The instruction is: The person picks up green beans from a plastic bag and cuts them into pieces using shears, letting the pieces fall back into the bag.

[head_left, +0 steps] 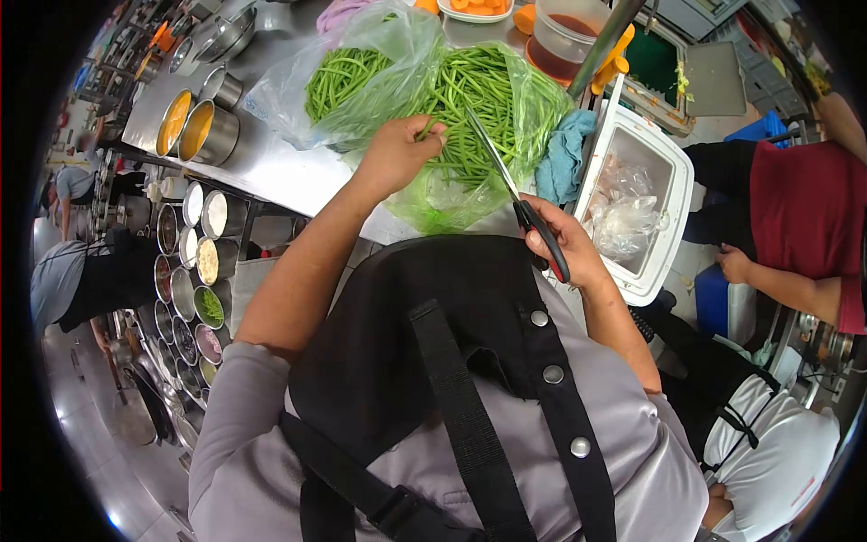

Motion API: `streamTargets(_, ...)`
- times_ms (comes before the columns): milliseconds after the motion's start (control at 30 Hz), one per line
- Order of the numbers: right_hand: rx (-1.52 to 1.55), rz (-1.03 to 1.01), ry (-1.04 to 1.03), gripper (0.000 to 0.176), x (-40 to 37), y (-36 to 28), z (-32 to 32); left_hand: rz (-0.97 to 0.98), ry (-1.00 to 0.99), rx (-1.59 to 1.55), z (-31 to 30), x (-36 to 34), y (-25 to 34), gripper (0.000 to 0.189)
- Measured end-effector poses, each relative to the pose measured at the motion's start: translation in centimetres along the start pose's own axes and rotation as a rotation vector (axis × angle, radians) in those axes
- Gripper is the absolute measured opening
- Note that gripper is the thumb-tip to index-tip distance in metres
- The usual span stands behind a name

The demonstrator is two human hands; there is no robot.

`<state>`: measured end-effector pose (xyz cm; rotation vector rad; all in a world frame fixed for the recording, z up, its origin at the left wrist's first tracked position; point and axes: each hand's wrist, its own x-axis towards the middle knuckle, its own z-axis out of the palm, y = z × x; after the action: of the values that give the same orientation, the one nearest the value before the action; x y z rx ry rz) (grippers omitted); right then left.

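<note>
A heap of green beans (479, 99) lies in an open clear plastic bag (433, 212) on the steel table. Over the heap's near left edge, my left hand (397, 155) is closed, pinching a green bean (428, 130) between thumb and fingers. My right hand (571, 244) grips the black and red handles of a pair of scissors (526, 215). Their long blades point up and left across the beans and look slightly apart. More beans show through another clear bag (352, 81) at the left.
Steel pots (217, 135) with orange contents stand at the table's left. A blue cloth (564, 154) lies beside the beans, next to a white bin (670, 181) holding plastic bags. Behind is a tub of dark red liquid (560, 45). A person in a red shirt (804, 203) stands at right.
</note>
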<state>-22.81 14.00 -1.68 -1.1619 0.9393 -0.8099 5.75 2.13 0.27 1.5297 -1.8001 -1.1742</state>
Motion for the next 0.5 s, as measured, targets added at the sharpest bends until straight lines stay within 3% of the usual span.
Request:
streamTargets(267, -0.050, -0.086, -0.028, 0.064, 0.6, -0.4, 0.4, 0.115, 0.044, 0.231, -0.3, -1.0, 3.0, 0.023)
streamTargets(367, -0.021, 0.078, 0.022, 0.063, 0.4, -0.6, 0.8, 0.222, 0.069, 0.269, 0.0, -0.5, 2.2, 0.021)
streamTargets(433, 0.025, 0.002, 0.093, 0.063, 0.5, 1.0, 0.7, -0.096, 0.042, -0.374, 0.3, -0.1, 2.2, 0.010)
streamTargets(467, 0.026, 0.001, 0.089, 0.063, 0.2, 1.3, 0.3, -0.096, 0.046, -0.373, 0.4, 0.1, 2.2, 0.010)
streamTargets(500, 0.035, -0.001, 0.045, 0.064, -0.4, 1.2, 0.0, -0.160, 0.119, -0.800, 0.4, 0.1, 2.5, 0.007)
